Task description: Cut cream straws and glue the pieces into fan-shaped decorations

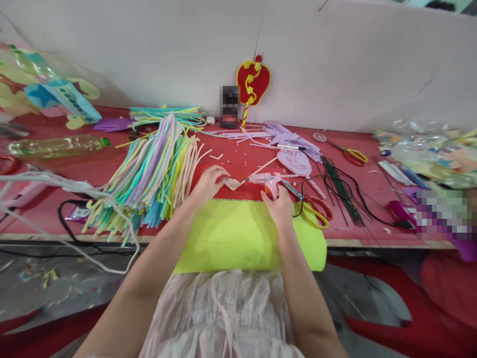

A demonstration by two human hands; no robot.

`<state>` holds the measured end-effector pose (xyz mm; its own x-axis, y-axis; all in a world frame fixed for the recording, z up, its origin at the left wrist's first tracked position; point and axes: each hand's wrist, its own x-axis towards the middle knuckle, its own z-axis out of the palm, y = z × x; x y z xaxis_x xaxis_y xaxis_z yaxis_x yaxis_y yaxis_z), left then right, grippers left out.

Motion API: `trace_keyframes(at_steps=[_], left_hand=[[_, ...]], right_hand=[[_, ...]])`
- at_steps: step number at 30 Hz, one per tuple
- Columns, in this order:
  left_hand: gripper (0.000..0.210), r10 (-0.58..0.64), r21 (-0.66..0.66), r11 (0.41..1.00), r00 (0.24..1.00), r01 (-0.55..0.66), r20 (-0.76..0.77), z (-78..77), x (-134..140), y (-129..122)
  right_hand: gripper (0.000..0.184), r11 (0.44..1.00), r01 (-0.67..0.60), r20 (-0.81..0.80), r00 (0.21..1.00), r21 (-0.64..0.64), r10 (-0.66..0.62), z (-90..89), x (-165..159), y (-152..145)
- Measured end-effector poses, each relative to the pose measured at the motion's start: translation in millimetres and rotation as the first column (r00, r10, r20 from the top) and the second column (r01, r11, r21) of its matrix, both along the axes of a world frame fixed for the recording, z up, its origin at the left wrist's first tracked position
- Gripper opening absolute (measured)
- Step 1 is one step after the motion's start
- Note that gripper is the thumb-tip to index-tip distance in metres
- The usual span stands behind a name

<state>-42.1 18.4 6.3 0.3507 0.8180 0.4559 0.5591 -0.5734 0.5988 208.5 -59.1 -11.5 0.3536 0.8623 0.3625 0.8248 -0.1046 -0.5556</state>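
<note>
Centrally, the left hand (212, 181) pinches a small cream piece (233, 184) at its fingertips, while the right hand (278, 199) grips a pink glue gun (263, 178), whose nozzle points at the piece; whether the two touch cannot be told. From the piece, a loose cream strip (261, 168) slants away behind the gun. Work on the piece appears to be partway: its body looks compactly folded, yet the trailing strip seems not yet taken in. Just beyond the right hand lies a lilac shape (296, 161) with a tail, seemingly further formed; whether it is finished cannot be judged. Left of the left hand, a thick bundle of pastel stems (149, 169) suggests that much material remains unworked. Scissors (316, 211) lie beside the right hand; farther beyond both hands, a red heart ornament (253, 82) stands upright, apparently complete.
</note>
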Motion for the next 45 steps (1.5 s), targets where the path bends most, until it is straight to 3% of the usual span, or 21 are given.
trace_keyframes(at_steps=[3, 6, 16, 45], left_hand=[[0.017, 0.202, -0.011, 0.979, 0.976, -0.202, 0.077, 4.9, -7.2, 0.7], [0.018, 0.282, -0.049, 0.959, 0.956, -0.278, 0.085, 1.8, -10.0, 2.6], [0.017, 0.18, -0.046, 0.981, 0.975, -0.188, -0.132, -15.9, -4.3, 5.4], [0.016, 0.171, -0.067, 0.981, 0.971, -0.184, -0.168, -13.8, -4.0, 3.5]], right_hand=[[0.051, 0.998, -0.057, 0.091, 0.994, 0.025, 0.055, -5.3, 1.4, -0.4], [0.049, 0.997, -0.073, 0.144, 0.987, 0.038, 0.067, -6.9, 1.0, -0.9], [0.047, 0.998, -0.055, 0.168, 0.985, 0.041, 0.047, -4.9, -0.9, -0.9], [0.048, 0.999, -0.031, 0.135, 0.99, 0.019, 0.028, -3.1, -0.6, -0.9]])
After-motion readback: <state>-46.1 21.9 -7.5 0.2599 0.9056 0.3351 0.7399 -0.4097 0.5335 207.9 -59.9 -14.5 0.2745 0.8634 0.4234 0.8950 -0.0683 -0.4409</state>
